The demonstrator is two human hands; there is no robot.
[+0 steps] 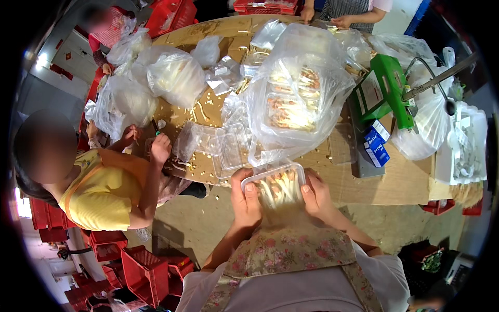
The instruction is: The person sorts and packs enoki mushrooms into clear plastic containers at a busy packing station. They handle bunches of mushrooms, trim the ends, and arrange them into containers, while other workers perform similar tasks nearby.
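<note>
A clear plastic tray of long-stemmed mushrooms is held upright between my two hands, close to my apron. My left hand grips its left side with the thumb on the near face. On the other side my right hand holds the right edge. Just beyond stands a large clear plastic bag, and through it show stacked trays of mushrooms. Left of the bag lie clear plastic trays on the cardboard-covered table.
A green sealing machine with blue boxes is at the right, near a white foam box. A person in yellow holds a knife at the left. Filled plastic bags and mushroom scraps cover the table's left. Red crates stand behind.
</note>
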